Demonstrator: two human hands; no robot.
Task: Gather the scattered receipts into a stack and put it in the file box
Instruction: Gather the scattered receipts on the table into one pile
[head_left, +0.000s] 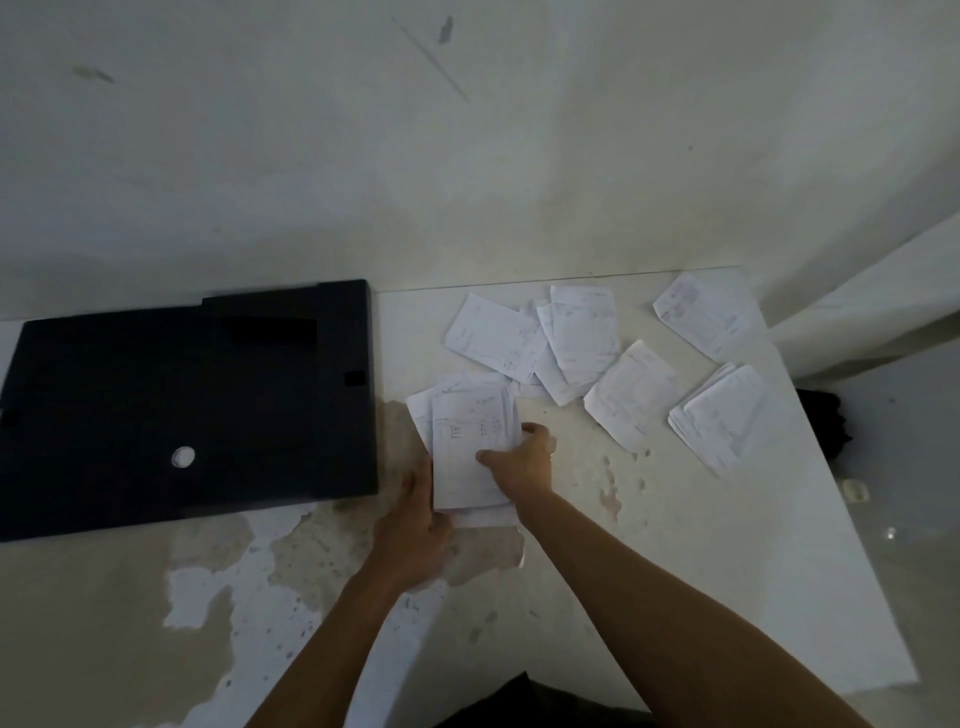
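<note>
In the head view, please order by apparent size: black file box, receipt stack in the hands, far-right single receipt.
1. Black file box, clearly largest.
2. Held stack and far-right receipt: look alike; the stack is nearer, so unranked.

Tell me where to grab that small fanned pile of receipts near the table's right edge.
Pinch the small pile at its near short end, coming from your side. It lies flat and fanned, so a pinch across that end likely catches every sheet.

A stained table (675, 545) bears scattered receipts (634, 395) and, seemingly flat, a file box (156, 405).
</note>
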